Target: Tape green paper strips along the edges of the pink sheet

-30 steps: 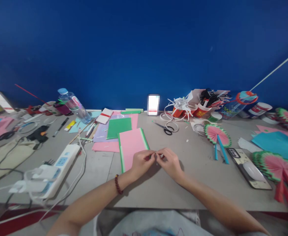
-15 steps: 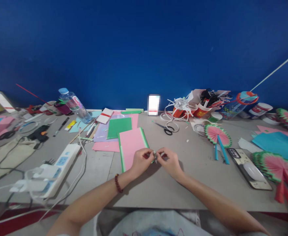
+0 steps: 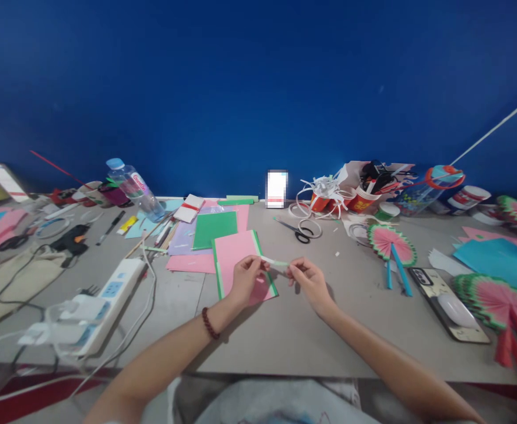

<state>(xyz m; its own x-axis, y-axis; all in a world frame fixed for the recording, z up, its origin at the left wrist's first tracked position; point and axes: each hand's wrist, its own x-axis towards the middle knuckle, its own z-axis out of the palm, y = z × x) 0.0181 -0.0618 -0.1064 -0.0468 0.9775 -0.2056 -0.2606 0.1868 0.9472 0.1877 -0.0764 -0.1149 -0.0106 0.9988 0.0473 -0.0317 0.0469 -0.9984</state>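
Note:
A narrow strip, white at one end and pale green at the other [image 3: 276, 262], stretches between my two hands. My left hand [image 3: 246, 281] pinches its left end above the pink sheet with green edges [image 3: 229, 253]. At the strip's right end, the thumb and finger of my right hand [image 3: 310, 284] are closed, over the bare grey table. The pink sheet lies flat, its lower part partly covered by my left hand. Whether the strip is paper or tape I cannot tell.
Beyond my hands lie scissors [image 3: 300, 232] and a green sheet [image 3: 215, 229]. A power strip [image 3: 117, 300] with cables stands on the left. To the right are a folded paper fan [image 3: 391, 242], a phone [image 3: 430, 294] and a mouse [image 3: 455, 310]. A bottle [image 3: 137, 188] leans at back left.
My hands, close together before, have drawn apart and the strip now spans the gap between them. My left hand has shifted up and left over the pink sheet.

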